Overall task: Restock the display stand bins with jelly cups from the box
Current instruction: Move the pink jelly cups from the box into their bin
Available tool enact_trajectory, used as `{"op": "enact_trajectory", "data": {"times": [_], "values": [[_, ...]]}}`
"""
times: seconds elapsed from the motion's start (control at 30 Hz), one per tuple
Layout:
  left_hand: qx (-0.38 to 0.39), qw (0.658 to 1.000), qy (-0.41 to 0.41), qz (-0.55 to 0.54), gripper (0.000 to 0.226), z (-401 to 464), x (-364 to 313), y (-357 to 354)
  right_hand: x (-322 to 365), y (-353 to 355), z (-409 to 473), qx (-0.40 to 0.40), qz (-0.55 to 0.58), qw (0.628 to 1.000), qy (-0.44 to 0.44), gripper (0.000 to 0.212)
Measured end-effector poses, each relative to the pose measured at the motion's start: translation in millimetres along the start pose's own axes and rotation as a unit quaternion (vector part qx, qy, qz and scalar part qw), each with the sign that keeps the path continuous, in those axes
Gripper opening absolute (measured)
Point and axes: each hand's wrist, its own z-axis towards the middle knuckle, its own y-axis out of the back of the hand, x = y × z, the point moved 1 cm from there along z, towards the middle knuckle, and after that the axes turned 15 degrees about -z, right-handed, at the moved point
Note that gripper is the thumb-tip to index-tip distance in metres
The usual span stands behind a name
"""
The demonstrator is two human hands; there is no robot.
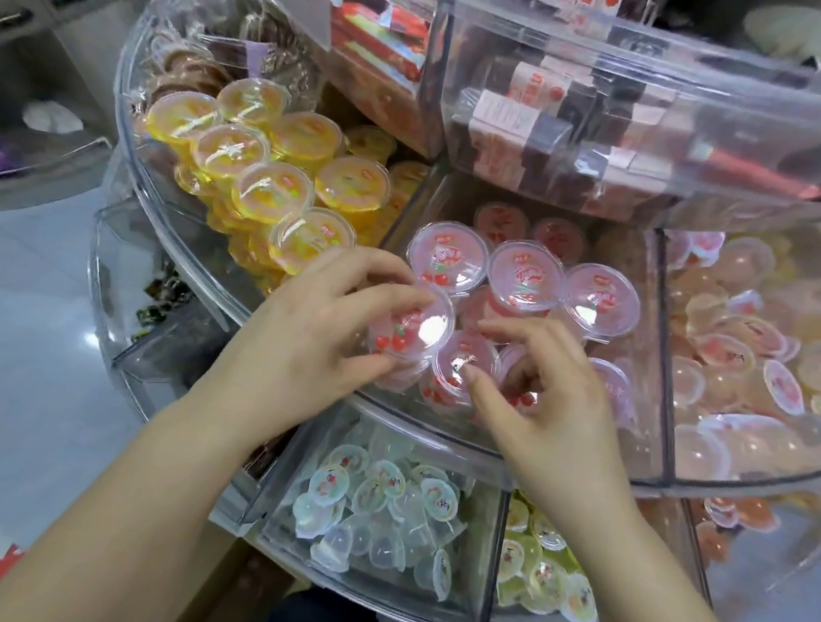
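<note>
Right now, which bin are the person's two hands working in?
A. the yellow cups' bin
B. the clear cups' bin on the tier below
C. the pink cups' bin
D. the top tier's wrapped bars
C: the left hand grips a pink cup over the pink bin, and the right hand reaches among the pink cups beside it, with the yellow cups further left.

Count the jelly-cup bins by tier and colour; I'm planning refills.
Middle tier, clear plastic bins: 3, holding yellow cups, pink cups and peach cups
Lower tier: 3, holding whitish cups, yellow-green cups and orange cups
Total: 6
</note>
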Motion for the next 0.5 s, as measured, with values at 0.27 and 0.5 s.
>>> {"op": "enact_trajectory", "data": {"times": [0.27, 0.5], "values": [[-0.01, 1.0, 0.006, -0.012, 0.047, -4.3, -0.9, -3.7, -0.9, -2.6, -1.3, 0.008, 0.021, 1.0, -0.013, 0.027], [-0.031, 0.999, -0.008, 0.003, 0.053, -10.2, -5.8, -8.3, -6.6, -0.7, -7.5, 0.005, 0.048, 0.999, -0.021, 0.027]]}}
